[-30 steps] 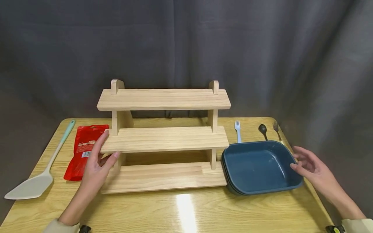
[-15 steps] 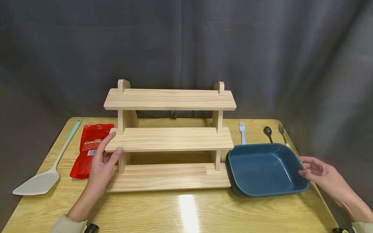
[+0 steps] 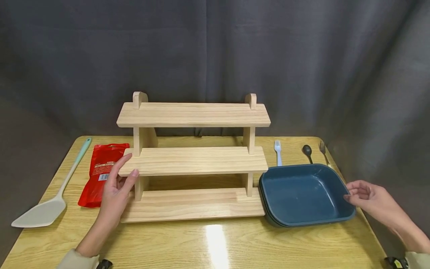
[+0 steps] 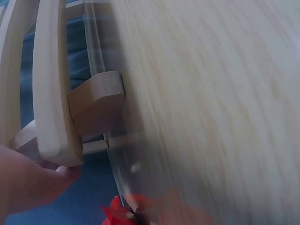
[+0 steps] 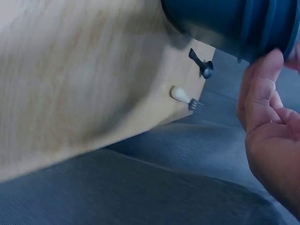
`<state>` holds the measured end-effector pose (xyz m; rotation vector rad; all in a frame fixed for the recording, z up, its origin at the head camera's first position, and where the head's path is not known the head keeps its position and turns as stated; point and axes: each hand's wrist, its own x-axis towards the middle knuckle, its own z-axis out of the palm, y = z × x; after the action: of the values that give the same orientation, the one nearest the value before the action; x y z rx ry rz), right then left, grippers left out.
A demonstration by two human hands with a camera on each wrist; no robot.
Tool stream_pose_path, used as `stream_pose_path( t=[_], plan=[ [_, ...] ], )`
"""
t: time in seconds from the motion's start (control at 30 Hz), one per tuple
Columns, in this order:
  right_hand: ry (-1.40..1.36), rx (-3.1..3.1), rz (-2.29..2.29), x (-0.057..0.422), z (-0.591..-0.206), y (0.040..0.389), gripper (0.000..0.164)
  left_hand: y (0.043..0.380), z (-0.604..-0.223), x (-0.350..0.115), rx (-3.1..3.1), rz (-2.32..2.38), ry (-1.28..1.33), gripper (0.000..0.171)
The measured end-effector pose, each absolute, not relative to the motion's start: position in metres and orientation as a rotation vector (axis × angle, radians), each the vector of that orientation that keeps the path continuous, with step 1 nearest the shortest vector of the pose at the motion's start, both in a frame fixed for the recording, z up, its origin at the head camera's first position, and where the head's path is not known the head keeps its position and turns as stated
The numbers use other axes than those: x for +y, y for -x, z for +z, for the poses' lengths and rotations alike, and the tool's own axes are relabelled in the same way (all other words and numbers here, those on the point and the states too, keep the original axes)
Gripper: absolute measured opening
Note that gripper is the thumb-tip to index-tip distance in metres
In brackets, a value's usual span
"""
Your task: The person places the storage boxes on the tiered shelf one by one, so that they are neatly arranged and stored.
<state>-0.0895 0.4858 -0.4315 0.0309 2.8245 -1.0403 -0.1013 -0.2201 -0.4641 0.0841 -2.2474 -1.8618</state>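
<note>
A three-tier wooden display rack (image 3: pixel 198 160) stands in the middle of the table. My left hand (image 3: pixel 114 196) grips the left end of its middle board, thumb at the front edge. In the left wrist view the hand (image 4: pixel 30 185) curls at the end of a board (image 4: pixel 51 98). To the rack's right sits a stack of dark blue rectangular plastic basins (image 3: pixel 302 198). My right hand (image 3: pixel 373 200) pinches the right rim of the stack, thumb on the inner side. The right wrist view shows several stacked rims (image 5: pixel 258 28) above the fingers of the hand (image 5: pixel 269 117).
At the left lie a red pouch (image 3: pixel 95 179) and a pale spatula (image 3: pixel 43 213) with a green handle end. Behind the basins are a light blue fork (image 3: pixel 277 151), a black spoon (image 3: pixel 307 151) and a dark fork (image 3: pixel 323 149). A grey curtain (image 3: pixel 208 56) hangs behind the table.
My right hand's thumb and fingers, spread apart beside the basins a second ago, have come together on the rim. The left hand keeps its grip on the rack. The head view has shifted slightly.
</note>
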Motion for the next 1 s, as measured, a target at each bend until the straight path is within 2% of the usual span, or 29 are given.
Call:
stream_pose_path(
  t=[0.23,0.5,0.73,0.87,1.0],
  plan=[
    [0.025,2.947,-0.866,0.477,-0.415,0.092,0.025,0.099,-0.462,-0.223,-2.238,-1.832,-0.098,0.059],
    [0.015,2.966,-0.775,0.477,-0.400,0.090,0.030,0.098,-0.463,-0.222,-2.241,-1.843,-0.093,0.059],
    [0.012,2.920,-1.055,0.484,-0.403,0.084,0.034,0.099,-0.465,-0.220,-2.258,-1.823,-0.093,0.059],
    [0.017,2.845,-1.283,0.493,-0.402,0.079,0.031,0.101,-0.466,-0.220,-2.268,-1.824,-0.089,0.060],
    [0.050,2.797,-1.425,0.499,-0.400,0.077,0.041,0.101,-0.466,-0.219,-2.270,-1.826,-0.087,0.060]
  ],
)
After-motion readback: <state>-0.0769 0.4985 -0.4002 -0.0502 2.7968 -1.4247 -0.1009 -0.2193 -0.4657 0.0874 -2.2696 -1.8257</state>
